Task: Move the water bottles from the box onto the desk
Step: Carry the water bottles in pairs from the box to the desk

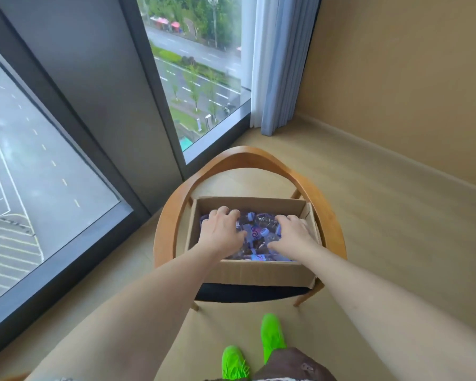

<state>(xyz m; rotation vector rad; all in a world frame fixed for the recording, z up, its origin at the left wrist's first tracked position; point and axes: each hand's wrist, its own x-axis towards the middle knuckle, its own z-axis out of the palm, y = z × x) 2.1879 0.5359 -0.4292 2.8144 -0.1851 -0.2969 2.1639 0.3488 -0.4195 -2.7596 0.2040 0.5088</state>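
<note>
An open cardboard box [259, 273] stands on the dark seat of a wooden armchair. Inside lie several clear water bottles [256, 233] with blue-purple labels, packed side by side. Both my hands reach down into the box. My left hand [221, 229] is on the bottles at the left side, fingers curled over them. My right hand [293, 233] is on the bottles at the right side, fingers bent down among them. Whether either hand truly grips a bottle is hidden by the hands themselves. No desk is in view.
The wooden armchair [248, 158] has a curved backrest that rings the box. A floor-to-ceiling window [198, 78] and its dark frame stand behind it, a curtain [280, 64] at the back right. My green shoes [271, 336] are on the tan floor before the chair.
</note>
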